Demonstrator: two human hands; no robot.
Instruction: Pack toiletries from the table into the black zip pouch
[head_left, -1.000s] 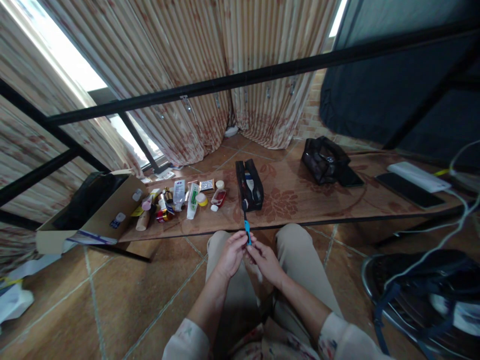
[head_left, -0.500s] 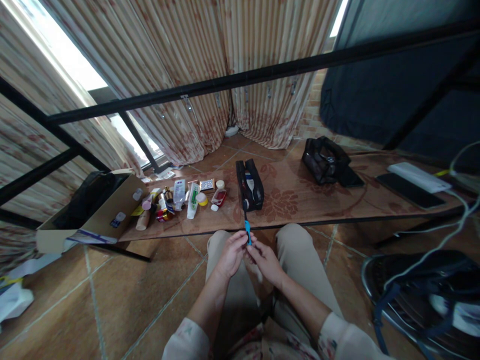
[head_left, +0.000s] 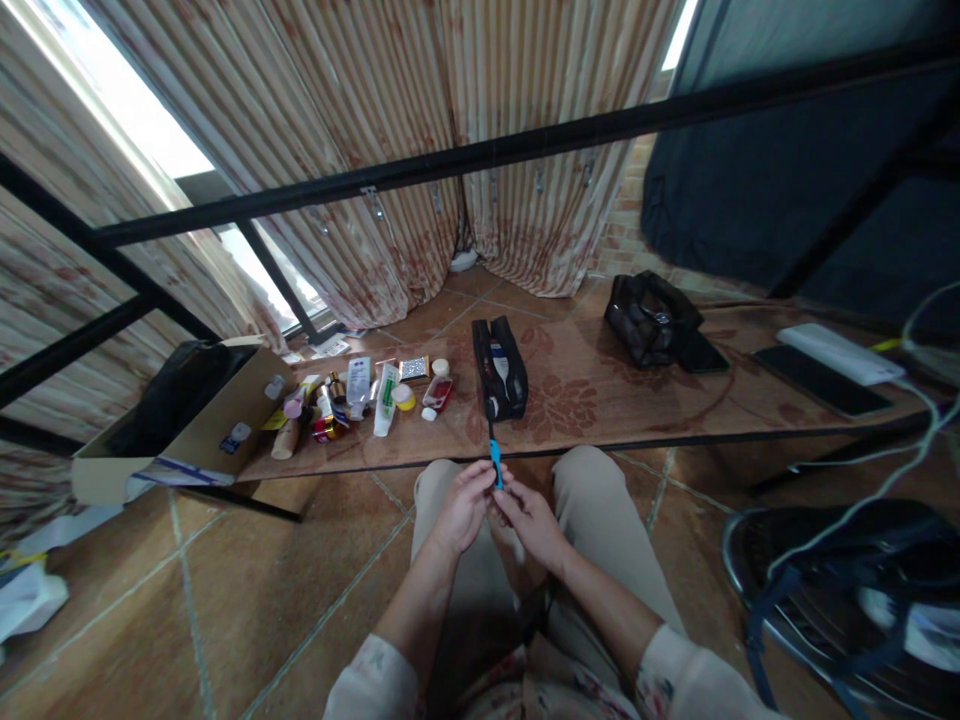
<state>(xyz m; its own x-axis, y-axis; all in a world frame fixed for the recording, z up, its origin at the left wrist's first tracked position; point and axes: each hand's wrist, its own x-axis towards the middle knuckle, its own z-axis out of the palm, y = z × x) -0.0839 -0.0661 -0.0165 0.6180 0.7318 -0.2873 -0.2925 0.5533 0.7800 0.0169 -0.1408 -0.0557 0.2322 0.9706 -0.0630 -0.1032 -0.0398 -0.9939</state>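
Observation:
My left hand (head_left: 466, 505) and my right hand (head_left: 531, 520) meet over my lap, fingers closed around the lower end of a slim blue stick-like item (head_left: 495, 462). Its upper part is thin and dark, pointing toward the bench; its exact kind is unclear. Just beyond it, on the cloth-covered bench (head_left: 570, 430), stands an open black pouch (head_left: 513, 400) with a bottle or tube (head_left: 500, 365) inside. To the left lie a white-and-green tube (head_left: 385, 400), a yellow-and-white jar (head_left: 404, 398), a red container (head_left: 441, 393) and several other small toiletries.
An open cardboard box (head_left: 247, 400) with a black bag in it sits at the bench's left end. At right are a dark handbag (head_left: 651, 318), a phone (head_left: 821, 380), a white slab (head_left: 840, 354) and white cables. A black metal rail (head_left: 420, 172) crosses behind the bench.

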